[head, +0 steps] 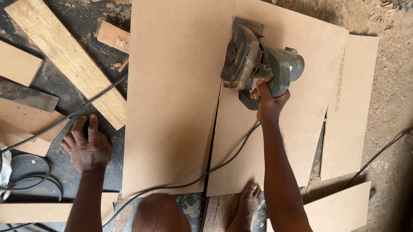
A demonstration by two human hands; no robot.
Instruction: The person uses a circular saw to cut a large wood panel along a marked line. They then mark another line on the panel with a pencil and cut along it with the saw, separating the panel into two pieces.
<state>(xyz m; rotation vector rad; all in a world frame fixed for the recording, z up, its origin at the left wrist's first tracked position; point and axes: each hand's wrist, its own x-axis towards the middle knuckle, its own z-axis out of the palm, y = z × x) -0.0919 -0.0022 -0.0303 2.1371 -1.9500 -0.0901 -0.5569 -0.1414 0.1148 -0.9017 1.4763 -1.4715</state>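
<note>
Fingers of our right hand (268, 99) grip the circular saw (256, 64) on the fibreboard sheet (176, 94); our left hand (87, 146) rests spread flat on the floor (88, 13).

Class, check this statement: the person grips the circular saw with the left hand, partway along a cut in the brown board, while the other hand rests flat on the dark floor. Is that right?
Not quite. The head view shows the right hand gripping the circular saw, partway along the cut in the brown board. The left hand is the one resting flat on the dark floor.
</note>
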